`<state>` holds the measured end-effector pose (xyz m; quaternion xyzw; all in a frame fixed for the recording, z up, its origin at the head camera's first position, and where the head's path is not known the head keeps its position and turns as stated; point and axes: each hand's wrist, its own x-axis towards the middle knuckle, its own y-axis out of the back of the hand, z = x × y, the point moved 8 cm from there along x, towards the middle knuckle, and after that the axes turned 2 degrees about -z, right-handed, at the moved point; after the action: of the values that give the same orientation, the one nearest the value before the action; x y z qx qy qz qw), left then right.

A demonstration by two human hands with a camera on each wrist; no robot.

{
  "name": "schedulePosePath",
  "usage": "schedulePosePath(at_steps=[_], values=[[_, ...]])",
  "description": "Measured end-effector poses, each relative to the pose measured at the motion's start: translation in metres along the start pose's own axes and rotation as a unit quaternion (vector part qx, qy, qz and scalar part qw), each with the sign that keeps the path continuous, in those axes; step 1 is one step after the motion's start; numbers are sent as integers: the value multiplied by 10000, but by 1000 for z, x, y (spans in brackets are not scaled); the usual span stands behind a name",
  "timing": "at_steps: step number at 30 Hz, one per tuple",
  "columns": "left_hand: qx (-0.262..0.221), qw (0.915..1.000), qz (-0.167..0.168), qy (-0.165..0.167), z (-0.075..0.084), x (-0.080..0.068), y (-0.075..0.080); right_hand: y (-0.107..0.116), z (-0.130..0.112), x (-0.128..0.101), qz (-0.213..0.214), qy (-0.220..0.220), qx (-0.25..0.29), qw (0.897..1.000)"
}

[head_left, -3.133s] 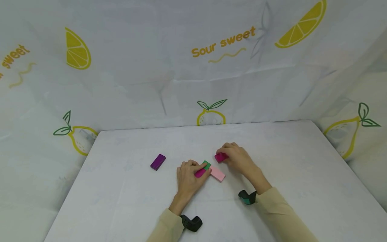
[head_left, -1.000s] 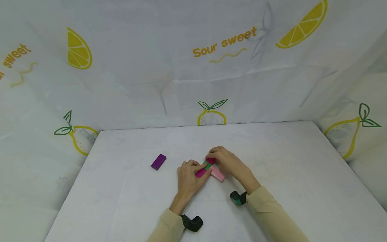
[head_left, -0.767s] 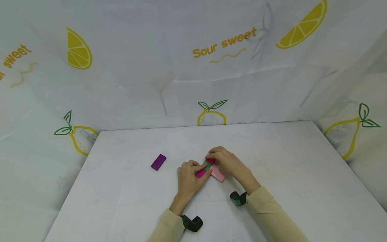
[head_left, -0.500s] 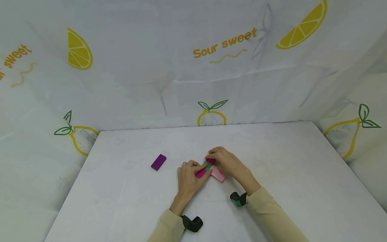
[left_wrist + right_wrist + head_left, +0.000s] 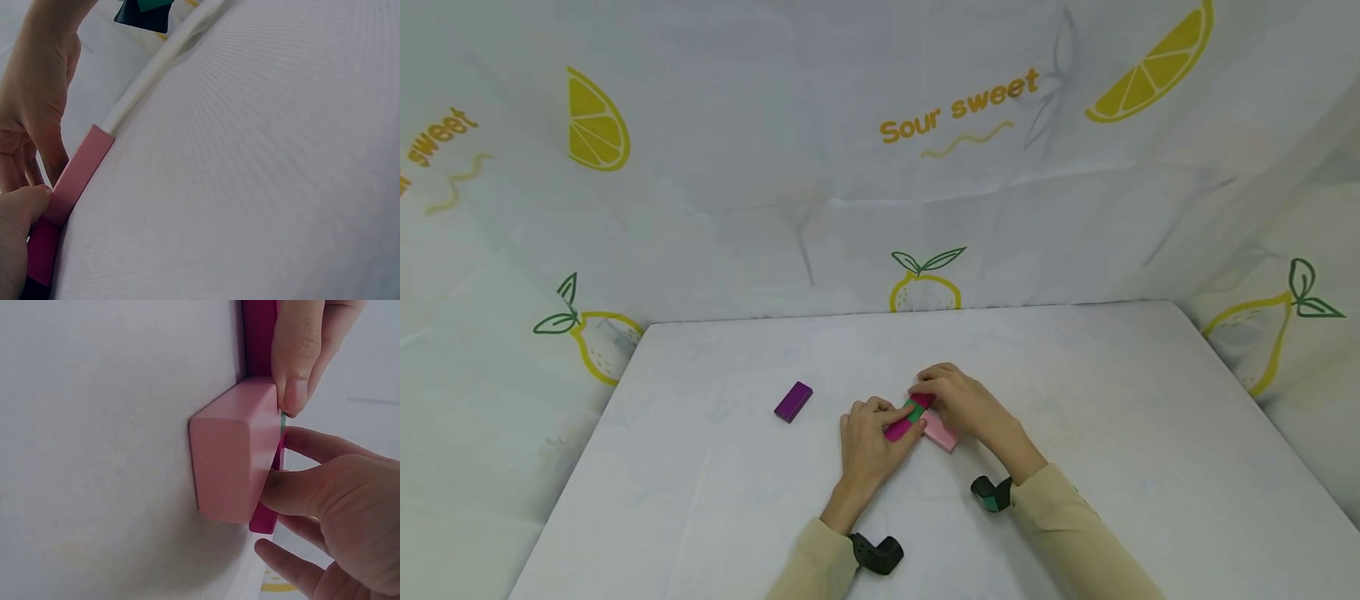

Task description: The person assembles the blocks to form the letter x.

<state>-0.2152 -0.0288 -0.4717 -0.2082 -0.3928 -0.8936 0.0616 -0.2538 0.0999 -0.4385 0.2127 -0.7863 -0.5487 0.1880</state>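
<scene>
My left hand (image 5: pixel 868 442) pinches a magenta block (image 5: pixel 897 430) on the table between thumb and forefinger. A green block (image 5: pixel 915 411) lies against its far end, and the forefinger tip touches it. My right hand (image 5: pixel 970 408) holds a crimson block (image 5: pixel 923 400) at the green one's other end, so the three form a slanting row. A light pink block (image 5: pixel 940 432) extends from the row's side toward the lower right. Its near end face is plain in the right wrist view, where the right thumb (image 5: pixel 294 490) is beside it. The fingers partly hide the magenta and crimson blocks.
A purple block (image 5: pixel 793 402) lies alone on the white-covered table (image 5: pixel 715 492), left of the hands. Behind the table's far edge hangs a white cloth (image 5: pixel 737 217) printed with lemons. Each wrist wears a black camera mount (image 5: pixel 877 555).
Since the oldest frame, my right hand has moved left and brought the crimson block against the green one. Over the last second both hands have stayed almost still.
</scene>
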Motion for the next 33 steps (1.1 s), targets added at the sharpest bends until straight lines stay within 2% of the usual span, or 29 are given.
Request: schedulePosePath(at_steps=[8,13,20,33], values=[[-1,10000,-37,16,0,0,-1,2,-1,-2,37,-68,-135,9999],[-23,10000,-3,-5,1,0,0,6,0,-3,28,-301,-168,9994],[-77,10000,1,-3,0,0,0,10,3,-12,198,-518,140,9984],[-3,9999,86,-56,1,0,1,0,10,-24,240,-785,473,9955]])
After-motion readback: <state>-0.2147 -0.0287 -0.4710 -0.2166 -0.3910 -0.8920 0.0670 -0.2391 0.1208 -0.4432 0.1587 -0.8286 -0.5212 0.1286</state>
